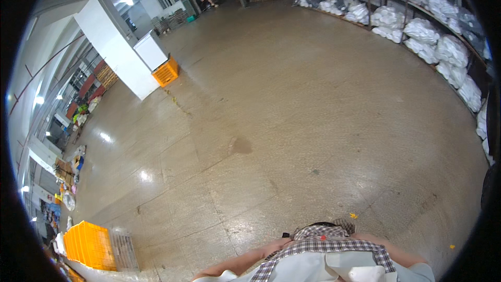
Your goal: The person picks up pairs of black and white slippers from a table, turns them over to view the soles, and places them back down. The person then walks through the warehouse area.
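My left forearm (237, 263) comes in from the lower edge and reaches inward to a brown-and-white checked cloth (334, 248) at the front of my body. From the other side, my right forearm (391, 248) runs to the same cloth. Both hands are at the waist, where the bunched checked fabric hides their fingers. Whether they hold anything cannot be made out. A curved black edge (319, 224) shows in the folds, and a small black piece (285, 235) sticks out beside my left wrist. Pale clothing (302, 269) lies below the cloth.
A brown floor (292, 109) stretches ahead. Orange crates (88, 245) with a grey crate (124, 250) stand at lower left. Another orange crate (166, 72) sits by a white pillar (112, 42). Shelves along the right hold white bags (451, 52). A person (207, 0) is far back.
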Motion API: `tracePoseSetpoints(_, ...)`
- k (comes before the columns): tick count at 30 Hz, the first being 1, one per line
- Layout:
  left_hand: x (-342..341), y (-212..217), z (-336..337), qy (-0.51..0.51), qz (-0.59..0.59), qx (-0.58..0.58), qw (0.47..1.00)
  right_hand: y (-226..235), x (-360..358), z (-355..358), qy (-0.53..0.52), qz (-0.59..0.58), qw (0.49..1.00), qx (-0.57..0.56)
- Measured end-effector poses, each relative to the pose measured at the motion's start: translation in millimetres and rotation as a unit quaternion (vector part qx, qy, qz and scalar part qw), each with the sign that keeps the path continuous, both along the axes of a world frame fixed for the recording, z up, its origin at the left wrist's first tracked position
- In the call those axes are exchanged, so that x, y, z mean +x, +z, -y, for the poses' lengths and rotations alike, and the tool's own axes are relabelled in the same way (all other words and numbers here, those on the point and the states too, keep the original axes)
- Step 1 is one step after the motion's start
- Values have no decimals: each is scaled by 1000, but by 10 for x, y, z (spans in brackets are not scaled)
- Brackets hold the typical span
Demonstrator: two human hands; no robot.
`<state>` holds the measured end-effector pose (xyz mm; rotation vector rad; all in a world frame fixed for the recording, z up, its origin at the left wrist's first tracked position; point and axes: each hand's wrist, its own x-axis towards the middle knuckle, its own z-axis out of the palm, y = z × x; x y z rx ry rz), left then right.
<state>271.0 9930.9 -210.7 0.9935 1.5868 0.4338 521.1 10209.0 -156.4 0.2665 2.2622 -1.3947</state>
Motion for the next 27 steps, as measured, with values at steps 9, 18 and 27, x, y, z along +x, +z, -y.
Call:
tracePoseSetpoints(9, -904, -412, 113, 296, 206, -60, 931, -633, -1907, -1106, -153, 76, 972, -161)
tracePoseSetpoints(18, -2111, -1028, -787, 558, -73, -179, 807, -1097, -4130, -3691, -116, 75, 958, 252)
tracePoseSetpoints(27, -3809, -1653, -1501, 617, 95, -303, 720, -280, -8672, -3415, 35, -194, 974, 114)
